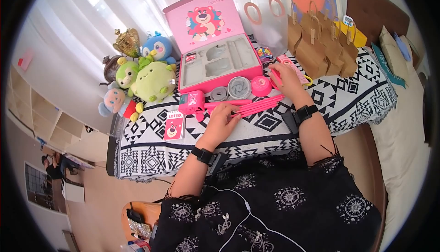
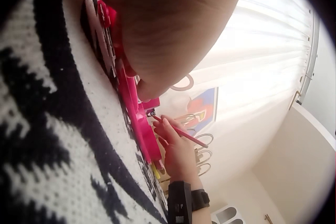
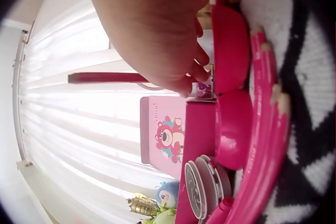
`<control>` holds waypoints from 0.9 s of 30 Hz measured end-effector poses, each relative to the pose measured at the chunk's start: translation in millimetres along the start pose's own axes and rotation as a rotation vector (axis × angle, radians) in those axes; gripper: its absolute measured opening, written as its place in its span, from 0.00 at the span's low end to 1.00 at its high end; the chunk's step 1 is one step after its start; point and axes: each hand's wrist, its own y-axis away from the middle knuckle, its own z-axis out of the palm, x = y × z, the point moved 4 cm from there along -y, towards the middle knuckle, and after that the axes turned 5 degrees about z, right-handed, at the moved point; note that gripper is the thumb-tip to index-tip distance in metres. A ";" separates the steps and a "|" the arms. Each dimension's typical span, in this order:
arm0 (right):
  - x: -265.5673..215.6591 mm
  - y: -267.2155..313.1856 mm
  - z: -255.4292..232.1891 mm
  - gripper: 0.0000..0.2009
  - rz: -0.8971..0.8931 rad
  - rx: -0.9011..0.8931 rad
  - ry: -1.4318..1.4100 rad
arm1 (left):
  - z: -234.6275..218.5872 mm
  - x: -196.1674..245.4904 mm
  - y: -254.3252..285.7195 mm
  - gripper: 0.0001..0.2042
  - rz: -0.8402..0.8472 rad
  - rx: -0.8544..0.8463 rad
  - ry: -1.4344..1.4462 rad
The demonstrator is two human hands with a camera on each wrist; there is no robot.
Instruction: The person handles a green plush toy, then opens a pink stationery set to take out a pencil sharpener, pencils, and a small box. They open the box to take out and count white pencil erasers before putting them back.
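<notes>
My right hand [image 1: 288, 81] pinches a pink pencil [image 3: 110, 78] above the table, beside the box's right front corner. Below it sit two rounded pink pieces [image 3: 231, 50], and a row of pink pencils [image 1: 261, 105] lies along the cloth. At the left end of that row, my left hand [image 1: 222, 122] rests over the pencils with fingers bent down onto them; its fingertips are partly hidden. Close to the left hand stand a pink box-shaped item [image 1: 195, 100] and a small bear notebook [image 1: 174, 126]. A round grey-and-white piece [image 1: 239, 88] lies between the hands.
An open pink bear gift box [image 1: 220, 84] with a moulded grey tray stands behind the hands. Plush toys [image 1: 153, 80] crowd the left side. Brown paper bags [image 1: 321, 45] and a translucent bag [image 1: 270, 32] stand at the back right. A patterned cloth [image 1: 151, 155] covers the table.
</notes>
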 end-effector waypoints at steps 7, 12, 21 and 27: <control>2.5 8.8 6.0 0.09 0.010 0.005 -0.047 | -6.0 1.8 23.7 0.17 0.069 0.171 -0.253; -3.7 17.5 3.8 0.14 0.020 -0.053 0.226 | -1.2 7.5 31.6 0.14 0.064 0.158 -0.314; -8.3 20.3 1.6 0.23 0.053 -0.062 0.451 | 0.1 3.9 35.7 0.15 0.037 0.175 -0.337; -0.7 18.3 -0.2 0.18 0.065 -0.001 0.541 | 0.4 -0.1 36.2 0.15 0.032 0.170 -0.325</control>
